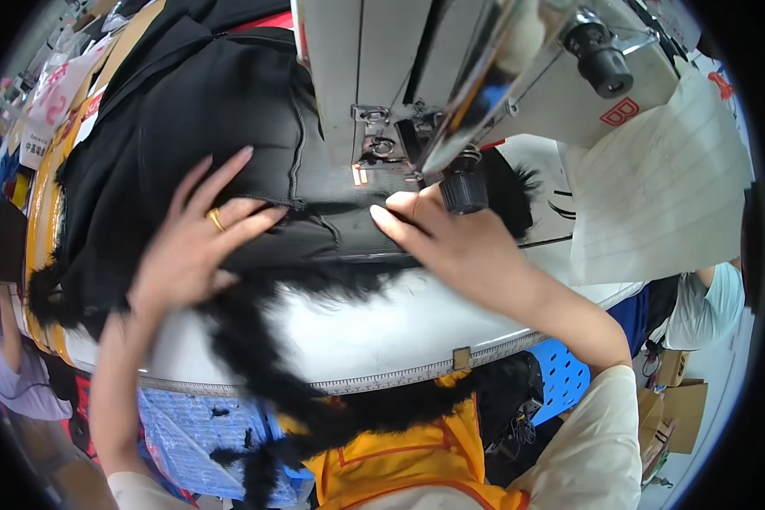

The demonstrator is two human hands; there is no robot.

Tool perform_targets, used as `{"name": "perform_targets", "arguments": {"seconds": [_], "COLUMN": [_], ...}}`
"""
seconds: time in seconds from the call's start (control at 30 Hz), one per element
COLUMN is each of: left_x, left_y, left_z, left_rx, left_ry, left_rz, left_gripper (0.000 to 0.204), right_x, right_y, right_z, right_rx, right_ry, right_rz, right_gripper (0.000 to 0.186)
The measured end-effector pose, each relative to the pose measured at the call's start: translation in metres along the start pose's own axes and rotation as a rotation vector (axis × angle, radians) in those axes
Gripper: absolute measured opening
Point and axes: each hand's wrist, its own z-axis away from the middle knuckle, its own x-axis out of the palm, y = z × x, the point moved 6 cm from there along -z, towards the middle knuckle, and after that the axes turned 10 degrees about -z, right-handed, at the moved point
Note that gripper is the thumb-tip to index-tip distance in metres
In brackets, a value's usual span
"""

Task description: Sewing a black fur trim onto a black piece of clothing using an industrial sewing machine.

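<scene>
A black garment (204, 102) is spread over the white sewing table and reaches under the sewing machine (331, 51). My left hand (183, 255), with a gold ring on one finger, lies on the cloth with its fingers spread, left of a seam. My right hand (467, 251) is closed on the garment close to the presser foot (382, 170), thumb and forefinger near together at the cloth; its other fingers are partly hidden. Fluffy black trim (255, 340) runs along the garment's near edge and hangs off the table into my lap.
A measuring tape (416, 376) follows the near edge of the white table (348, 327). A pale sheet (654, 178) hangs at the machine's right. Below are a blue plastic-wrapped bundle (204, 433) and a blue crate (561, 374). Other people (25, 374) sit at the left and right.
</scene>
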Motion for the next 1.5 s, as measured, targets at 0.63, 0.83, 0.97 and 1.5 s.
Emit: {"name": "perform_targets", "arguments": {"seconds": [0.63,0.83,0.97,1.5], "left_x": [0.008,0.014,0.015,0.012], "left_y": [0.013,0.016,0.015,0.012], "left_z": [-0.063,-0.062,-0.055,0.002], "left_rx": [-0.234,-0.235,-0.292,-0.176], "left_ry": [0.425,0.38,0.368,0.129], "left_rz": [0.943,1.022,1.062,0.328], "left_gripper": [0.02,0.021,0.021,0.073], "right_x": [-0.017,-0.012,-0.019,0.002], "right_y": [0.068,0.073,0.029,0.0], "right_z": [-0.019,-0.015,-0.025,-0.013], "right_rx": [0.468,0.47,0.24,-0.072], "right_ry": [-0.16,-0.158,-0.028,0.093], "right_rz": [-0.864,-0.745,-0.428,0.301], "right_gripper": [0.037,0.038,0.043,0.052]}}
